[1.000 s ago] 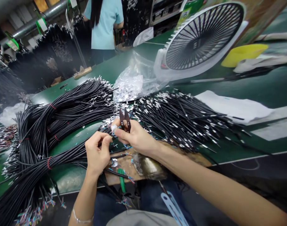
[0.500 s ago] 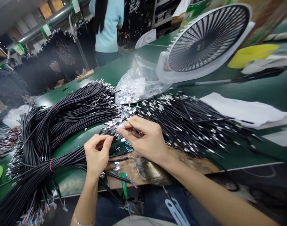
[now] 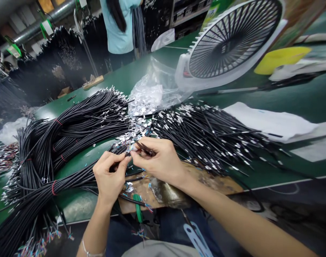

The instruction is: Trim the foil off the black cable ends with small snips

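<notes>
My left hand [image 3: 109, 175] pinches the end of a black cable [image 3: 71, 178] between thumb and fingers, just above the table's front edge. My right hand [image 3: 160, 160] is closed around small dark snips [image 3: 144, 148], whose blades lie flat and point left toward the cable end. The two hands nearly touch. Left of them lies a big bundle of black cables [image 3: 71, 125] tied with red bands. To the right spreads a loose pile of shorter black cables with metal tips [image 3: 205, 135].
A clear bag of shiny metal bits [image 3: 149, 96] and a white fan [image 3: 229, 43] stand behind the piles on the green table [image 3: 299, 100]. White sheets [image 3: 267, 121] lie at right. A brown board [image 3: 179, 192] with scraps is under my hands. A person in a light blue shirt [image 3: 120, 32] stands far back.
The snips, upright a second ago, have tipped down flat in my right hand and point toward the cable end. My left hand stayed put, pinching the cable.
</notes>
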{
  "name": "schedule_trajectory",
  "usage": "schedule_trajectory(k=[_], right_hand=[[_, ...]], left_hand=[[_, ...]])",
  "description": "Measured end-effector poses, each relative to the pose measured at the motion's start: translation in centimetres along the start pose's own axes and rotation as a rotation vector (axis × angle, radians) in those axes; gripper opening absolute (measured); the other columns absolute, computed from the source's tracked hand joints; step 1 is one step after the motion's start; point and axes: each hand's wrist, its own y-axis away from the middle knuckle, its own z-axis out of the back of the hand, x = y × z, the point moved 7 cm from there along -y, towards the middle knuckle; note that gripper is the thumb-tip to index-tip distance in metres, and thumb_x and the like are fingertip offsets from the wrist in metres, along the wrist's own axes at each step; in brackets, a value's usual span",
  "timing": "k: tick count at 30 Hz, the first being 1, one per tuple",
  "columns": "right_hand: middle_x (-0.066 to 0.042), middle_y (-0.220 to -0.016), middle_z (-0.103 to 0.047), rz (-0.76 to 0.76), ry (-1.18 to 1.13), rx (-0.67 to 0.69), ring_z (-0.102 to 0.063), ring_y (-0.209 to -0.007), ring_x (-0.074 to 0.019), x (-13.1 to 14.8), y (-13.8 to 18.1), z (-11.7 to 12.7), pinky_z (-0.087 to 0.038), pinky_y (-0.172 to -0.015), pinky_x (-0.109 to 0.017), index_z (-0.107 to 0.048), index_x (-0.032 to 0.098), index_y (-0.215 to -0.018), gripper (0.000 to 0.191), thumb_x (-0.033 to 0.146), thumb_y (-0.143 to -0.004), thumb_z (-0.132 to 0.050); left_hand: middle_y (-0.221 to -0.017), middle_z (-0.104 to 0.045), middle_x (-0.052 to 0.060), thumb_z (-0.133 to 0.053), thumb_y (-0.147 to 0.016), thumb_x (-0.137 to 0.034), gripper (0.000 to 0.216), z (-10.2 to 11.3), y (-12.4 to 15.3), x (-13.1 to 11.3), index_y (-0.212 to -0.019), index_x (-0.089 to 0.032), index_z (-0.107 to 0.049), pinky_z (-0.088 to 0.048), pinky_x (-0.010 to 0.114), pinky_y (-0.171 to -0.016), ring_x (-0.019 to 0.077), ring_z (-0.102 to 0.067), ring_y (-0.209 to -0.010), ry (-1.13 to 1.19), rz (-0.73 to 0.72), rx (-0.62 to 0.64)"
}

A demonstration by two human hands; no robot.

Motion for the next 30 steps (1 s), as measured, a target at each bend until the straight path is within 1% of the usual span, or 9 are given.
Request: schedule_trajectory(k=[3, 6, 10, 12, 15, 19, 24, 26, 30], right_hand=[[0.003, -0.051, -0.046, -0.029, -0.021, -0.052, -0.037, -0.044, -0.0073, 0.0, 0.1, 0.3, -0.031, -0.044, -0.023, -0.050, 0.018, -0.051, 0.013, 0.015, -0.064, -0.052], [0.003, -0.047, -0.044, -0.185, -0.204, -0.009, -0.035, -0.044, -0.0075, -1.0, 0.1, -0.1, -0.029, -0.042, -0.023, -0.050, 0.018, -0.048, 0.013, 0.020, -0.060, -0.056], [0.007, -0.040, -0.037, -0.567, -0.621, 0.243, -0.025, -0.036, -0.0041, -2.9, 0.6, -2.4, -0.021, -0.035, -0.021, -0.055, 0.017, -0.053, 0.017, 0.031, -0.055, -0.063], [0.008, -0.040, -0.038, -0.649, -0.700, 0.306, -0.021, -0.034, -0.0024, -3.1, 0.9, -2.9, -0.016, -0.034, -0.021, -0.054, 0.016, -0.055, 0.024, 0.035, -0.055, -0.068], [0.007, -0.044, -0.038, -0.523, -0.585, 0.281, -0.025, -0.038, -0.0036, -2.5, 0.4, -2.2, -0.019, -0.037, -0.022, -0.052, 0.017, -0.055, 0.032, 0.041, -0.060, -0.071], [0.004, -0.048, -0.040, -0.257, -0.352, 0.278, -0.035, -0.045, -0.0077, -1.1, 0.2, -1.5, -0.028, -0.043, -0.023, -0.051, 0.017, -0.056, 0.033, 0.043, -0.077, -0.057], [-0.003, -0.073, -0.061, -0.093, -0.155, 0.171, -0.056, -0.065, -0.0150, -0.7, 0.4, -0.5, -0.045, -0.060, -0.027, -0.059, 0.017, -0.093, 0.024, 0.036, -0.083, -0.050], [-0.006, -0.081, -0.065, -0.021, -0.111, 0.163, -0.060, -0.074, -0.0170, -0.3, 0.4, -0.3, -0.047, -0.068, -0.029, -0.062, 0.017, -0.092, 0.020, 0.031, -0.085, -0.049], [-0.007, -0.078, -0.069, 0.048, -0.123, 0.213, -0.063, -0.071, -0.0168, 0.4, 0.4, -0.3, -0.049, -0.066, -0.027, -0.068, 0.017, -0.085, 0.019, 0.025, -0.086, -0.051]], left_hand=[[-0.060, -0.062, 0.000, -0.064, -0.077, -0.025, 0.011, -0.7, -0.1, 0.9, -0.073, -0.018, -0.072, -0.043, 0.021, -0.050, 0.0104, -0.055, -0.054, 0.059, 0.156, 0.159], [-0.048, -0.056, -0.002, -0.064, -0.075, -0.026, 0.015, -1.1, -0.1, 1.6, -0.066, -0.015, -0.070, -0.037, 0.020, -0.041, 0.0090, -0.048, -0.042, 0.164, 0.316, 0.275], [-0.051, -0.053, -0.002, -0.070, -0.068, -0.025, 0.019, -0.3, -0.5, 0.7, -0.053, -0.016, -0.062, -0.036, 0.020, -0.044, 0.0089, -0.045, -0.048, 0.237, 0.188, 0.196], [-0.052, -0.051, -0.003, -0.070, -0.069, -0.024, 0.019, 0.0, -0.4, 0.2, -0.054, -0.017, -0.061, -0.035, 0.021, -0.045, 0.0091, -0.045, -0.050, 0.180, 0.085, 0.145], [-0.057, -0.052, -0.003, -0.069, -0.072, -0.021, 0.015, 0.9, -0.1, -0.6, -0.059, -0.018, -0.061, -0.037, 0.022, -0.048, 0.0097, -0.047, -0.054, 0.052, -0.070, -0.016], [-0.062, -0.054, -0.003, -0.070, -0.072, -0.015, 0.012, 2.2, 0.6, -1.5, -0.064, -0.019, -0.061, -0.040, 0.022, -0.051, 0.0099, -0.051, -0.057, -0.049, -0.202, -0.201], [-0.066, -0.056, -0.004, -0.072, -0.069, -0.008, 0.015, 3.0, 1.2, -1.8, -0.071, -0.019, -0.062, -0.041, 0.022, -0.050, 0.0092, -0.054, -0.059, -0.113, -0.275, -0.244], [-0.067, -0.056, -0.004, -0.071, -0.069, -0.007, 0.016, 3.2, 1.3, -1.8, -0.071, -0.019, -0.062, -0.042, 0.022, -0.050, 0.0094, -0.055, -0.060, -0.127, -0.286, -0.253], [-0.066, -0.055, -0.004, -0.071, -0.069, -0.006, 0.016, 3.3, 1.3, -1.9, -0.071, -0.018, -0.061, -0.042, 0.022, -0.051, 0.0086, -0.054, -0.059, -0.152, -0.295, -0.262]])
